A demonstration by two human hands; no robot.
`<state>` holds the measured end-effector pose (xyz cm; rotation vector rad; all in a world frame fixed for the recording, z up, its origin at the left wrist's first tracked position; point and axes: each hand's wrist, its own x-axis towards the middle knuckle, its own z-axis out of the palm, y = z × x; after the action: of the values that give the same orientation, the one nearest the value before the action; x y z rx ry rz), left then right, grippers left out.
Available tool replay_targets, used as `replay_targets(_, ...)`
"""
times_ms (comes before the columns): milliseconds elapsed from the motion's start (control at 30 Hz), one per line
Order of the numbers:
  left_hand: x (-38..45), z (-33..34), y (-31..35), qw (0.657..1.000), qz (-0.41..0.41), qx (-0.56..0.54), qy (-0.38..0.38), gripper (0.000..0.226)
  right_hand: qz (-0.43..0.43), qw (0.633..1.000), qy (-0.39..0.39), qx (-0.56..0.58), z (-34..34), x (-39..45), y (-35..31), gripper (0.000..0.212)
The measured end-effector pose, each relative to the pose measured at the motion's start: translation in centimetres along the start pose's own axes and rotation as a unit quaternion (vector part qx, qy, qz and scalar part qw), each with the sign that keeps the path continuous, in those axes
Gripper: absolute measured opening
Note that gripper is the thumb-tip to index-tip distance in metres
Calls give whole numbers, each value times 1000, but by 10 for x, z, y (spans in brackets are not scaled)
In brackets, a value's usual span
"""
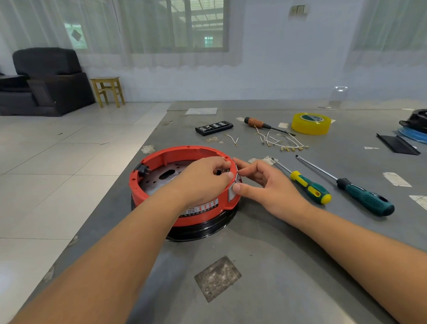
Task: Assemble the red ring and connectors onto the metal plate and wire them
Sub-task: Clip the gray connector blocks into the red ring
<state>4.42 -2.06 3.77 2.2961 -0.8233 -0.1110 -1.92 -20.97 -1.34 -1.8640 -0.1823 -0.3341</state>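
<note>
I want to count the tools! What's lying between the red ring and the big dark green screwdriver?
In the head view, the right hand and a yellow-and-green screwdriver lie between the red ring and the dark green screwdriver.

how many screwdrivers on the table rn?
3. Yellow-green screwdriver just right of the right hand; teal screwdriver to its right; orange-handled screwdriver farther back, left of the tape roll. None seem hidden.

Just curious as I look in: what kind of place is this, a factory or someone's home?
Probably a makeshift workbench in a home or small shop: screwdrivers and loose wires on a grey table, with an armchair and wooden stool behind.
</note>
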Motion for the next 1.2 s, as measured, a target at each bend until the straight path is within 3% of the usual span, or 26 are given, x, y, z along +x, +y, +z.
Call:
replay_targets(300, 0, 0, 1, 1000, -10, -2, -9, 43, -9, 1000, 7, -29, 1, -1, 5, 42)
replay_targets(467, -1, -1, 3, 1000, -10, -1, -9, 41, -31, 996, 13, -78, 5, -5, 6, 27)
replay_targets(633, -4, -2, 5, 1000, 0, 8, -2, 39, -39, 989, 20, -143, 12, -10, 4, 40)
replay_targets(733, -3, -11, 8, 1000, -1, -11, 0, 35, -41, 988, -28, -148, 14, -11, 3, 69)
replay_targets(833, -5, -35, 2, 989, -32, -122, 74, 26, -75, 969, -61, -225, 15, -12, 2, 69)
replay_targets(967, -11, -74, -31, 970, -120, -6, 213, 28, -80, 959, -67, -263, 14, -12, 0, 59)
replay_targets(1100, -25, -74, -69, 930, -261, -192, 174, 17, -69, 956, -44, -280, 14, -10, 2, 68)
replay_targets(1200, -31, -66, -81, 904, -285, -267, 171, 16, -4, 956, 28, -293, 14, -7, 7, 75)
